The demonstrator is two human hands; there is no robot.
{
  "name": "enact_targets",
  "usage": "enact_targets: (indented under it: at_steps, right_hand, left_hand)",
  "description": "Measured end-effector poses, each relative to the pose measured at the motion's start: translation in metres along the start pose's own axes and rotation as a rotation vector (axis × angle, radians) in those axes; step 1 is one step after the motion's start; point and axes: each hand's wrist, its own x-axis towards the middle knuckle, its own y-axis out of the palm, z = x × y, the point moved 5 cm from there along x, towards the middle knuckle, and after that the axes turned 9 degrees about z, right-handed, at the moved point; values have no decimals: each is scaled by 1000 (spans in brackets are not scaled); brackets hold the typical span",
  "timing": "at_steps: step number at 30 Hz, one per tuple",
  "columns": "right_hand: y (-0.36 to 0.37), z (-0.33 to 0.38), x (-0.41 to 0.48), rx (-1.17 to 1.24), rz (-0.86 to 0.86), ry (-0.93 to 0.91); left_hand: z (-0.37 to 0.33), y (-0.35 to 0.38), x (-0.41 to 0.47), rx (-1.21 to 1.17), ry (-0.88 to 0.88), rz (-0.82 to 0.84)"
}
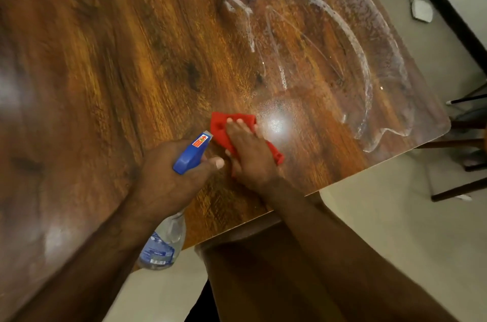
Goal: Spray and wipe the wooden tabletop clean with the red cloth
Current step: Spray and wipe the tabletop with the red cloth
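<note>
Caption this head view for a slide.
Right hand wipes wet tabletop with red cloth; left hand holds spray bottle.

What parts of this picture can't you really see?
- Spray bottle: the left hand and wrist cover its neck; label print is too small to read.
- Red cloth: the right hand hides its middle.
- Tabletop: its left side is blurred and cut off by the frame edge.

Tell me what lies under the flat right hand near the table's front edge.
Under the right hand lies the crumpled red cloth, pressed onto the wooden tabletop. Its edges stick out around the fingers; the hand hides its middle and the wood beneath.
</note>
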Motion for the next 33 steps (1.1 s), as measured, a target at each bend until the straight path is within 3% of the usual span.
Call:
enact_targets:
  at_steps: [3,6,14,17,19,23,27,29,33]
  right_hand:
    - [0,-5,-8,-30,125,-185]
    - [-18,-36,-27,-29,138,-168]
    - [-93,-149,-49,57,-200,445]
    - [-96,-143,-13,84,-260,555]
    - [-85,-114,11,58,-239,481]
    - [-41,-50,21,25,-36,121]
    - [-38,-75,-33,0,49,-121]
    - [-55,-116,-60,15,18,-90]
    - [-109,-234,-97,94,-103,244]
  left_hand:
    - [-7,-3,2,10,-41,-24]
    - [-12,-8,1,23,-33,-35]
    - [-11,-14,-14,-18,33,-44]
    - [-12,-5,-21,-40,-41,-94]
    - [-14,8,-21,-27,-97,-96]
    - [-27,35,-23,-91,-170,-13]
    - [-62,59,-24,13,-93,-75]
    - [-78,75,-26,-5,-69,-75]
    - [-104,101,-26,-48,-69,-110]
